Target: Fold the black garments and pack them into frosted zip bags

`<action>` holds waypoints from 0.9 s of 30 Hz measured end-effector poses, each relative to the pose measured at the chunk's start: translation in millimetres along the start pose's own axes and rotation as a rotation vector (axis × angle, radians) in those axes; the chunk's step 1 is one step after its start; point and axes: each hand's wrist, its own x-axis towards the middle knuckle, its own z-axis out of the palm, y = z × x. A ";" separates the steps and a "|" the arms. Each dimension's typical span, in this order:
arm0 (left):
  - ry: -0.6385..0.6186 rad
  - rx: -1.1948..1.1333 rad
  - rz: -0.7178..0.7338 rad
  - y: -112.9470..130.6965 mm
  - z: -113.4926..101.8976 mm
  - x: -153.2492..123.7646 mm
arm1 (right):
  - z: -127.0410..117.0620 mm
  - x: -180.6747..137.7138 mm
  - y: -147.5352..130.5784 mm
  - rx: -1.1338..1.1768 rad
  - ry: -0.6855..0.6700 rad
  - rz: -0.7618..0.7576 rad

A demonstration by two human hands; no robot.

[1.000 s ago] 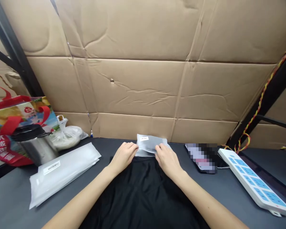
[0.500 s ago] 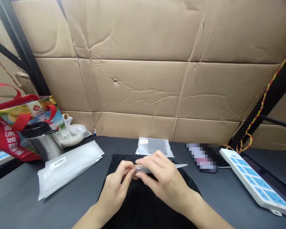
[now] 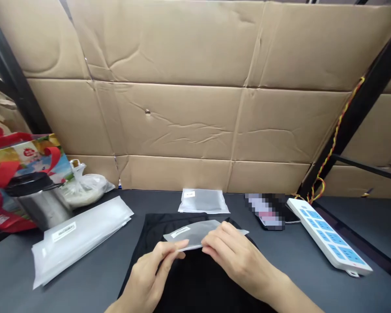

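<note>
Between my two hands is a frosted plastic bag with a white barcode label at its left end. My left hand pinches its near edge on the left, thumb and forefinger together. On the right, my right hand grips the same edge with closed fingers and covers part of the bag. Beneath both hands lies a black cloth, spread on the dark table. Just beyond the cloth, another frosted bag with a small label lies flat near the cardboard.
Left of the cloth is a stack of frosted bags. Behind it stand a steel flask, a red carry bag and a tied plastic bag. A power strip and a blurred-out phone lie to the right. Cardboard walls the back.
The bag in my hands has tipped so its broad face and label now show. My left hand has moved slightly left and down. The whole view has shifted a little to the right.
</note>
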 end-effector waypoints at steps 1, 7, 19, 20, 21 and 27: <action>-0.007 -0.003 0.004 -0.6 0.9 -0.1 | -1.5 -4.7 2.9 -0.008 -0.002 0.007; 0.033 0.029 -0.001 -6.7 2.8 -1.1 | -11.6 -18.0 19.9 -0.105 -0.054 0.015; 0.123 0.024 -0.073 -18.5 3.3 -3.7 | -29.2 -48.7 51.7 -0.175 -0.012 0.112; 0.131 0.014 -0.079 -19.0 4.0 -3.1 | -30.9 -49.5 53.7 -0.181 -0.008 0.118; 0.138 0.005 -0.080 -19.4 4.8 -2.7 | -32.2 -49.9 55.1 -0.183 0.000 0.128; 0.136 -0.013 -0.031 -18.4 7.3 -2.0 | -26.4 -38.8 40.1 -0.150 0.100 0.121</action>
